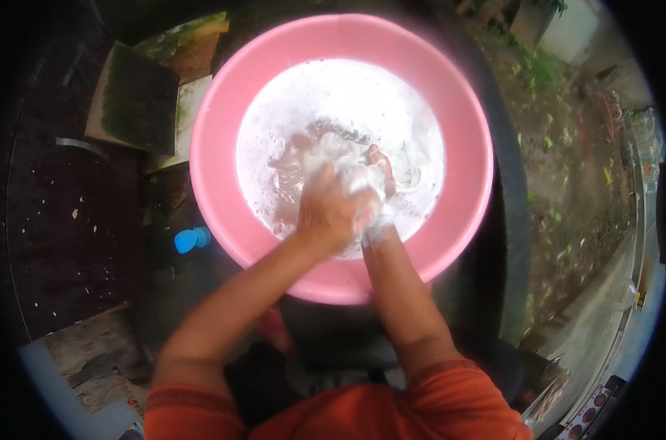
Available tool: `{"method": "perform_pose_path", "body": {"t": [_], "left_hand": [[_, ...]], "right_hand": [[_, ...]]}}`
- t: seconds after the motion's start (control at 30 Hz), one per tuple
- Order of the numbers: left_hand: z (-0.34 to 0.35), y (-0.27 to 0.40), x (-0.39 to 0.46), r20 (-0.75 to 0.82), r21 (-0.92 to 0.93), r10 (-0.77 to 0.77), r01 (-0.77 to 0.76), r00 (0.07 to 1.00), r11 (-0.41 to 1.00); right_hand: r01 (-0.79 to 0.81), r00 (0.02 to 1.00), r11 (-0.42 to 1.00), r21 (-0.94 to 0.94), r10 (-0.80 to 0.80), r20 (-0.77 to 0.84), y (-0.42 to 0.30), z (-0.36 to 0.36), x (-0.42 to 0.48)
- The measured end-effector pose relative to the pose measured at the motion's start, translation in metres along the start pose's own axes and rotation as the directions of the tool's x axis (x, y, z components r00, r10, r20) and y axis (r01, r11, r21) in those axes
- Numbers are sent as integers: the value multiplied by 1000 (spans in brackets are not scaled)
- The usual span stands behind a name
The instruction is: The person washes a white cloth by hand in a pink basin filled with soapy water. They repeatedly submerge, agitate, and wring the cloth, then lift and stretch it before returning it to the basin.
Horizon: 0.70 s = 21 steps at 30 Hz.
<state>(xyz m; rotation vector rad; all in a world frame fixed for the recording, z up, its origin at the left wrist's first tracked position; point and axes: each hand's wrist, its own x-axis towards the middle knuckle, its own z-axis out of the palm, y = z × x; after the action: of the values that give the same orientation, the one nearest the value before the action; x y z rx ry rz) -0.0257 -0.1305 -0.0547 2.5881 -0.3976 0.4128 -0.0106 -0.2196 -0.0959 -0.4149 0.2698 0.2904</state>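
Observation:
A large pink plastic basin [341, 281] stands before me, holding water topped with white suds [344, 88]. Low in its middle, a wet white cloth [333, 151] is bunched up and lathered with foam. My left hand [324, 212] presses and grips the cloth from the left, its fingers blurred. On the right, my right hand [385, 173] holds the same cloth, with foam covering much of the palm and wrist. The two hands meet over the bunched fabric. Part of the cloth trails right into the suds.
Left of the basin is a small blue plastic object [191, 240], perhaps a bottle top. Farther left are a mossy block [137, 99] and a dark panel [74, 220] with pale specks. Bare soil with sparse plants [564, 165] lies on the right.

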Motion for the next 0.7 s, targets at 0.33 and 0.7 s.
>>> {"method": "perform_pose_path", "body": {"t": [0.33, 0.7], "left_hand": [[13, -31, 14, -76, -2, -150, 151, 986, 989], [2, -38, 30, 139, -21, -200, 205, 970, 978]], "right_hand": [[36, 967, 996, 80, -55, 247, 11, 5, -12], [-65, 997, 987, -148, 58, -51, 33, -20, -8]]}}
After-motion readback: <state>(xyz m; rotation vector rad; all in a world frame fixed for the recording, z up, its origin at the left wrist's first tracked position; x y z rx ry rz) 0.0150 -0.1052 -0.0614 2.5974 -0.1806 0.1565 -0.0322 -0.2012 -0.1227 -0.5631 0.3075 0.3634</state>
